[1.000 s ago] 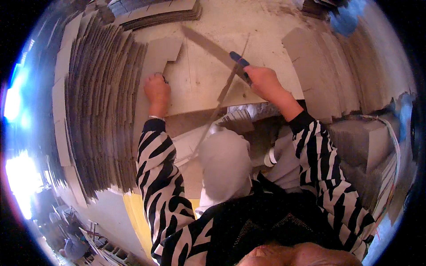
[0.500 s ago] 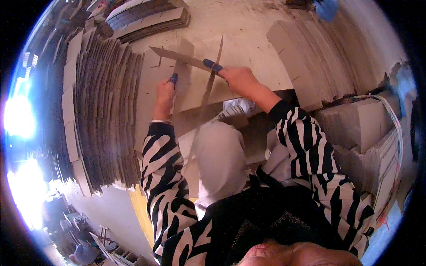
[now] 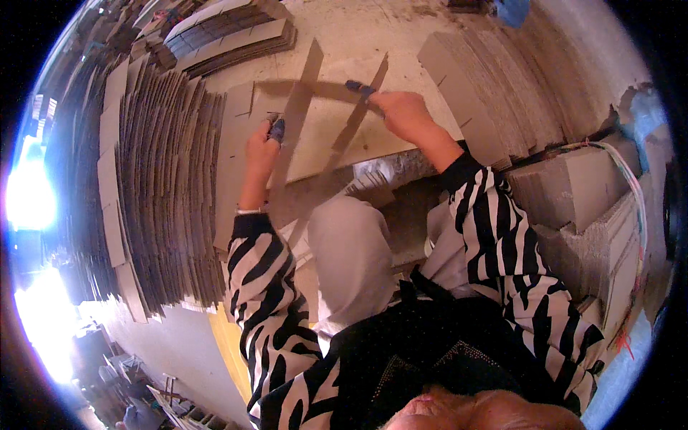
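Note:
Thin brown cardboard strips cross one another over the pale work surface. My right hand [image 3: 410, 116] is closed, with its blue-covered fingertips at the right end of a crosswise cardboard strip [image 3: 326, 90]. My left hand [image 3: 262, 147], a blue covering on one digit, is closed at the left edge of a long upright strip [image 3: 304, 72]. A second long cardboard strip [image 3: 364, 97] slants beneath the crosswise one, farther right. Whether the strips are slotted into each other I cannot tell. Under my left hand lies a flat cardboard sheet [image 3: 233, 129] with a slit.
A tall row of stacked cardboard sheets [image 3: 168, 193] stands at my left. More stacked cardboard [image 3: 494, 93] leans at the right, and a bundle [image 3: 240, 43] lies at the far left. Cables [image 3: 631, 175] hang at the right. My knee [image 3: 351, 251] is below the work surface [image 3: 380, 29].
The crosswise strip has turned from slanting to nearly level and now lies across both long strips. My right hand has shifted slightly right; my left hand has moved slightly left and nearer.

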A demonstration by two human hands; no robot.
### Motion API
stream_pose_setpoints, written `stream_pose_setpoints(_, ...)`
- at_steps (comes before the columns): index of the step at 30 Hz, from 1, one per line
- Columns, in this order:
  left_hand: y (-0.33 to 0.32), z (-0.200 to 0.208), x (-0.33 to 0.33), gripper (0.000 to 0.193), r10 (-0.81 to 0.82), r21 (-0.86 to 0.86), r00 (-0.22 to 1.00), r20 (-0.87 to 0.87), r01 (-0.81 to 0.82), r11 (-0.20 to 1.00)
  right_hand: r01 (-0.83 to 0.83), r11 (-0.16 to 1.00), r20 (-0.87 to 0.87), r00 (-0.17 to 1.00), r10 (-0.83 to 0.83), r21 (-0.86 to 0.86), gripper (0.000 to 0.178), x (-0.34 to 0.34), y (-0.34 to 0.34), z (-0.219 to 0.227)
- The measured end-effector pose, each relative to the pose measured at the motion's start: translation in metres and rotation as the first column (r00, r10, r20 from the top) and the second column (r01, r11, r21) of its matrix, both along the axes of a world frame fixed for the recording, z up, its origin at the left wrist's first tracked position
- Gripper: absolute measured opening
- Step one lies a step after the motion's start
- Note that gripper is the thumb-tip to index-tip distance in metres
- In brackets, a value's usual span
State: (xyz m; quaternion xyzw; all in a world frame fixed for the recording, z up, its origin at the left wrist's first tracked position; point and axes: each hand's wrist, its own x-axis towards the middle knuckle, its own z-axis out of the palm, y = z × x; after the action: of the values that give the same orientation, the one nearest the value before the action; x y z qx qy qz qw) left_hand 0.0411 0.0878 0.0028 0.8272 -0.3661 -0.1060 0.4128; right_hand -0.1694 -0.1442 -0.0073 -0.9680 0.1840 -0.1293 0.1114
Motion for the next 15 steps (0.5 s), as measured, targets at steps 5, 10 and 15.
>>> stream_pose_setpoints(5,0.06,0.004,-0.013,0.038,-0.132,0.093,0.975,0.178,0.117,0.989,0.123,0.978,-0.058,0.992,-0.114,0.171,0.03,0.001,-0.006,-0.009)
stream_pose_setpoints(10,0.145,-0.007,-0.052,0.036,0.059,-0.038,0.99,0.127,-0.055,0.998,0.37,0.926,0.043,0.926,-0.374,0.079,0.054,-0.064,-0.054,0.004)
stream_pose_setpoints(15,0.162,-0.055,-0.089,0.038,0.172,-0.27,0.983,-0.058,-0.181,0.946,0.69,0.669,-0.226,0.63,-0.743,-0.275,0.056,-0.19,-0.051,-0.009)
